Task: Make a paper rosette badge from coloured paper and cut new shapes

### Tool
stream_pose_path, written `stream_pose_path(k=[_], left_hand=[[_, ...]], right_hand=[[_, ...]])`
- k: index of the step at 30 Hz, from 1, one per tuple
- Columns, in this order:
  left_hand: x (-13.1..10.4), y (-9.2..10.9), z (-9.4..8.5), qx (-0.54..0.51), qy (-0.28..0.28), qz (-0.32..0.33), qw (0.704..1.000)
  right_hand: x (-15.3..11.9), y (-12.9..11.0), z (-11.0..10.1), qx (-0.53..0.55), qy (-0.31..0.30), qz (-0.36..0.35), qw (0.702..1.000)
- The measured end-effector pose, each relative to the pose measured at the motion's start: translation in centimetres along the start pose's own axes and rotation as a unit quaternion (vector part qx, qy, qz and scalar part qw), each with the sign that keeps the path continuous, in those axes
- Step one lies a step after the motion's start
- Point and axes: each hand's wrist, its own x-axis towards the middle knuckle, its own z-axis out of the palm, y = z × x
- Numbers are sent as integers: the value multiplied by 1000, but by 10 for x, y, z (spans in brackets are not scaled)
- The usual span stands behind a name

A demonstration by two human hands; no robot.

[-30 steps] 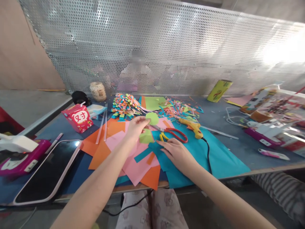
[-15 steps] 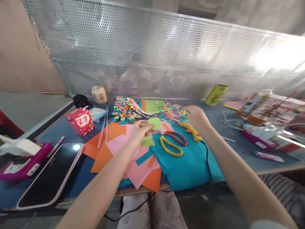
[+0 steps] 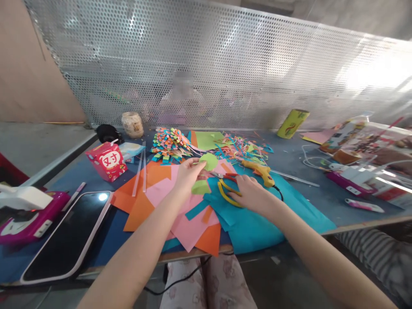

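Observation:
Between the thumb and fingers of my left hand (image 3: 187, 174) is a round piece of light green paper (image 3: 210, 162), held above the coloured sheets. My right hand (image 3: 252, 192) grips the scissors (image 3: 224, 195), which have one red and one yellow handle; its fingers cover much of the red one. The blades point left, toward the green circle. Beneath lie pink paper (image 3: 189, 231), orange paper (image 3: 138, 214) and blue paper (image 3: 273, 231). A green scrap (image 3: 201, 187) rests just below my left hand. Right of the scissors lies a yellow glue gun (image 3: 264, 172).
A ball of colourful paper strips (image 3: 170, 145) sits at the back, beside a heap of thin shreds (image 3: 244, 148). At left are a red drink carton (image 3: 107, 161) and a phone (image 3: 67, 236). A yellow-green can (image 3: 292, 123) stands near the perforated metal screen (image 3: 209, 64).
My right hand has come down and left from beyond the glue gun onto the scissors' handles. The glue gun has shifted slightly. My left hand still holds the green circle.

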Motion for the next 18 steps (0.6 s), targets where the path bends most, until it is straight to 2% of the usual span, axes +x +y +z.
stream_pose_path(k=[2, 4, 7, 12, 16, 18], left_hand=[[0, 0, -1, 16, 6, 15, 1000], [-2, 1, -2, 29, 9, 31, 999], [-3, 2, -3, 41, 12, 55, 998], [-1, 3, -5, 30, 26, 102, 994], [-2, 2, -3, -8, 31, 140, 990], [-5, 3, 0, -29, 31, 144, 989]], right_hand=[[-1, -9, -4, -46, -44, 46, 997], [7, -12, -10, -57, -93, 57, 992], [20, -10, -17, -59, -113, 60, 990], [22, -1, -13, -41, -72, 72, 994], [21, 3, -13, 102, 41, 117, 987], [23, 2, -18, 180, 82, 107, 974]])
